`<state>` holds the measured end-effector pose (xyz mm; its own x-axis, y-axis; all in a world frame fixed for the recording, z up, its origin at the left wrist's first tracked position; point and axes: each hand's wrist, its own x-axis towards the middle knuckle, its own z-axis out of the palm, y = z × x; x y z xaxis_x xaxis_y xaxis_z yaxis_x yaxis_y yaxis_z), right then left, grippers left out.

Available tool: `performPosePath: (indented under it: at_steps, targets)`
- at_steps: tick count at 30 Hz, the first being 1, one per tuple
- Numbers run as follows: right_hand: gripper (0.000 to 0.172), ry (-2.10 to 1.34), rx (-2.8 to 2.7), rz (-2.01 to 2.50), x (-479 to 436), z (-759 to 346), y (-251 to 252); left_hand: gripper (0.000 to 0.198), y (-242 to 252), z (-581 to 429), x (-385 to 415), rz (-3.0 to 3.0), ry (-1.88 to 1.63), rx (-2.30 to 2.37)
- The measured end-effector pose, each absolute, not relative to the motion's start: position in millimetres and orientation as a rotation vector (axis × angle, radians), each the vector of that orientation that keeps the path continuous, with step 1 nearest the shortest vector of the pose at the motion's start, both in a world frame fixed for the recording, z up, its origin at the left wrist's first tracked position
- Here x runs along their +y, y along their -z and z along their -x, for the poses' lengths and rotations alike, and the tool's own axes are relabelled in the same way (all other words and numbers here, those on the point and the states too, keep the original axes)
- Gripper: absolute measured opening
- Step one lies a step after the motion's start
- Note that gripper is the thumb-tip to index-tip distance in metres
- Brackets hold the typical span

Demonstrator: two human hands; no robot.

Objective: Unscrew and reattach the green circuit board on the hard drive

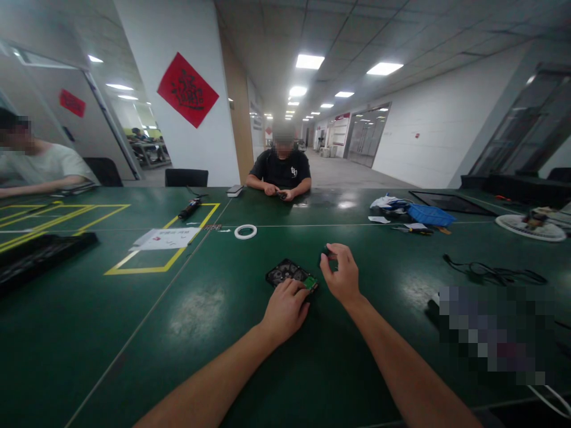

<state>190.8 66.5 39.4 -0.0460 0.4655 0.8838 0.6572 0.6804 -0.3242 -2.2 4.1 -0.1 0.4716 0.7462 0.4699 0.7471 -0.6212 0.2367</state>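
In the head view, a hard drive [285, 270] lies on the green table with a black casing and a green circuit board showing. My left hand [286, 309] rests over its near right side, fingers curled onto the board and edge, steadying it. Just right of the drive and raised above the table, my right hand [342, 274] pinches a small dark piece [325, 254] between thumb and fingers. Its exact kind is too small and dim to make out.
A white ring [245, 232] lies beyond the drive. Printed paper [167, 238] sits at left by yellow tape. On the right are a blue basket-like thing [430, 215], black cables [495, 272] and a blurred-out object. Across the table sits a person [282, 166].
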Motion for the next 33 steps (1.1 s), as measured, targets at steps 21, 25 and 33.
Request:
performPosePath:
  at_steps: [21,25,33]
  targets:
    - [0.033,0.143,-1.728,0.948,66.2,-187.2,-36.7,0.029,-0.1,2.4,3.9,2.698,0.867,-1.365]
    - [0.033,0.156,-1.656,0.941,68.2,-187.3,-34.6,0.029,0.1,2.2,3.1,2.693,0.850,-1.364]
    - [0.032,0.154,-1.696,0.919,66.9,-188.7,-35.7,0.030,-0.7,2.4,2.9,2.702,0.857,-1.376]
